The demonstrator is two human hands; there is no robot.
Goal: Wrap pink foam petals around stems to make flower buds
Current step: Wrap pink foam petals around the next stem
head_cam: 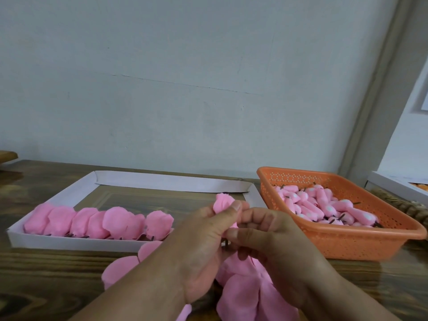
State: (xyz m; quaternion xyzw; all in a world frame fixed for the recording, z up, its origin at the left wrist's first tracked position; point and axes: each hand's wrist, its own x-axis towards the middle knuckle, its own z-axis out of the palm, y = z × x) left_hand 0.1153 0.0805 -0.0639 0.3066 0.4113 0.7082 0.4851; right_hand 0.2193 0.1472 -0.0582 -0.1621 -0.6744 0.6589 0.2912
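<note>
Pink petals (pixel 97 222) lie in a white tray (pixel 58 243), pink buds (pixel 324 208) in an orange perforated basket (pixel 347 242), on a dark wood-grain table (pixel 46 274).

No readable text, label, brand, number or sign appears anywhere.

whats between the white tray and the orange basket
In the head view, a bare strip of wooden table separates the white tray from the orange basket.

Petals (pixel 99 222) in tray (pixel 58 242), left of basket (pixel 347 242)
</note>
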